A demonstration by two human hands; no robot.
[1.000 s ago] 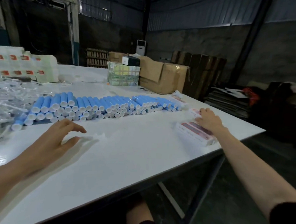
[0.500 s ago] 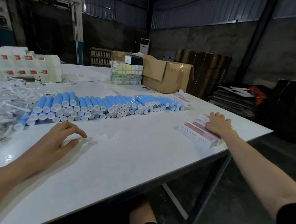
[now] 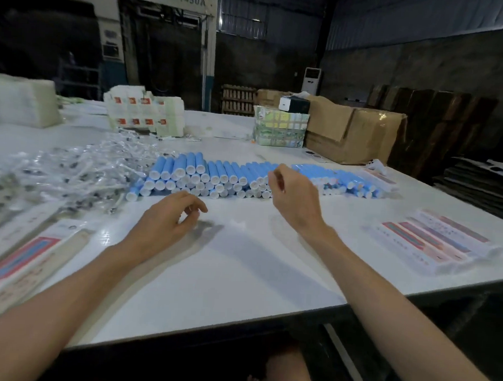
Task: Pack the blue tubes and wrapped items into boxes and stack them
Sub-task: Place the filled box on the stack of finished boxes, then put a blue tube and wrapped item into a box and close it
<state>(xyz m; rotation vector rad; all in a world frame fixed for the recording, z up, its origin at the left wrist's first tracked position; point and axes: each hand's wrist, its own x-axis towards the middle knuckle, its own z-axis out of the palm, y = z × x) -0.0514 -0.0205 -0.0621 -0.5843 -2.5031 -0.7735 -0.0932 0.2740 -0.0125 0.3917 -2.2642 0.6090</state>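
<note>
The blue tubes point(image 3: 230, 174) lie stacked in a long row across the white table point(image 3: 240, 277), white caps facing the person. The right hand point(image 3: 293, 199) is raised in front of the row's middle, back toward the camera, fingers loosely curled, gripping nothing that shows. The left hand point(image 3: 167, 222) sits on the near side of the row, toward its left end, low over the tabletop, fingers relaxed and bent, thumb close to the forefinger, empty. Against the row's left end spreads a loose pile of clear-wrapped items point(image 3: 56, 174). Nearer the person than the row, flat printed cartons point(image 3: 434, 243) lie fanned out to the right, and more flattened cartons point(image 3: 22, 260) lie to the left. Beyond the row, a block of made-up white boxes with red labels point(image 3: 145, 113) stands at the back left. A film-wrapped bundle point(image 3: 279, 132) stands behind the row's right half with a small black-and-white box point(image 3: 292, 104) on top, beside a brown cardboard carton point(image 3: 355, 131).
</note>
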